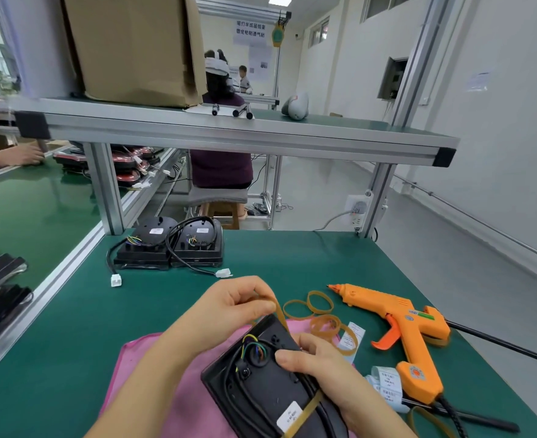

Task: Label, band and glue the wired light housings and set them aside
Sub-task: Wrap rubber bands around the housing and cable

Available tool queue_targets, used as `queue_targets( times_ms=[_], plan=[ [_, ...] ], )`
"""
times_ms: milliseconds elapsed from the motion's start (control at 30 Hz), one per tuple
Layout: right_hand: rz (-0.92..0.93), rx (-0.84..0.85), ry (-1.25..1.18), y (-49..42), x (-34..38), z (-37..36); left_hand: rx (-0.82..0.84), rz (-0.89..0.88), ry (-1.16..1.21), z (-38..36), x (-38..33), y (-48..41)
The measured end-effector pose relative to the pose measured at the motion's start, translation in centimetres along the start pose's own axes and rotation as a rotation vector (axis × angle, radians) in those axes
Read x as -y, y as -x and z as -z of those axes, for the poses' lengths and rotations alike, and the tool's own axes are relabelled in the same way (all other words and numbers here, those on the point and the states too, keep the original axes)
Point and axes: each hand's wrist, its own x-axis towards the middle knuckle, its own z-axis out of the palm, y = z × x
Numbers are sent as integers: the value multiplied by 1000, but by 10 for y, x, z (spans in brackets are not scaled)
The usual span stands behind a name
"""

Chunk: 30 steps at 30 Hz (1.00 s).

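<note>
**Band stretched along the housing**

Your housing (260, 393) lies back-up on the pink cloth (153, 374) at the table's near edge. Its long axis points away from you. Your left hand (229, 308) pinches the rubber band (305, 412) at the far end, and your right hand (320, 365) grips the housing's right side.

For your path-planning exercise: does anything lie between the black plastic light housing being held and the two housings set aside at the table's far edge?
Only their own trailing leads: two white plug connectors on black cables lie on the green mat in front of the two black set-aside housings, towards the held black housing.
</note>
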Motion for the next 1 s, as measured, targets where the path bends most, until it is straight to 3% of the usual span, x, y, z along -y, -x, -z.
queue_targets(
  times_ms=[167,500,633,800,933,1000],
  plan=[
    [67,-103,-125,3,-7,3,-86,-33,-47,12,-3,16],
    [179,-152,-244,1,-2,2,-347,107,-76,21,23,40],
    [189,-195,-192,-4,-5,-4,-432,84,-290,15,34,45],
    [179,-215,-108,-12,-5,-11,-659,-107,-954,1,38,50],
    [143,-181,-117,-15,-5,-14,-804,-498,-1067,-8,42,45],
    [133,-166,-118,-15,-6,-14,-832,-602,-1059,-8,41,44]
  ],
)
